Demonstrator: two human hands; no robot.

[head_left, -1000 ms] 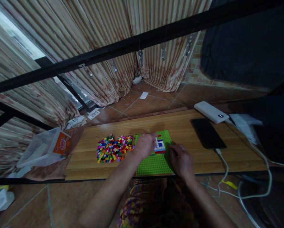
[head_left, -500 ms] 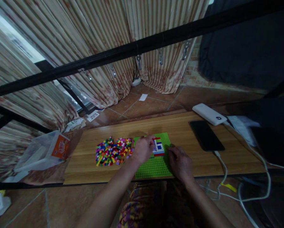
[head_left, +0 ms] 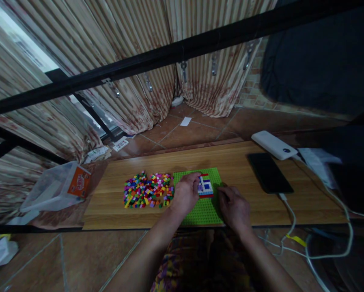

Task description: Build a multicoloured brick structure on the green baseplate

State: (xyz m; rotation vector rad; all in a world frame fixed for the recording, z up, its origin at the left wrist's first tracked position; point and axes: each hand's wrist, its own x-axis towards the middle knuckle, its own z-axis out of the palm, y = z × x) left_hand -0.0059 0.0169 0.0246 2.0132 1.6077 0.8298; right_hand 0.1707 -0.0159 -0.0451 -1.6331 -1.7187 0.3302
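A green studded baseplate (head_left: 204,215) lies on the wooden board, with a small flat build of toy bricks (head_left: 206,187) in white, blue and red on its upper part. My left hand (head_left: 186,192) reaches over the plate's left side. Its fingers are closed and bent down at the left edge of the build; whatever is between the fingertips is hidden. My right hand (head_left: 235,207) is at the plate's right edge, fingers curled, with thumb and forefinger at the rim. Left of the plate spreads a pile of small loose toy bricks (head_left: 148,190) in many colours.
On the wooden board (head_left: 105,202), a black phone (head_left: 270,173) and a white power bank (head_left: 273,144) lie to the right, with white cables (head_left: 288,211). A clear plastic box (head_left: 52,186) with an orange label stands at the left. A black bar (head_left: 157,61) crosses before the curtains.
The view has shifted slightly. My left hand stays at the build's left edge, its fingers now a little lower over the bricks. My right hand remains at the baseplate's right rim.
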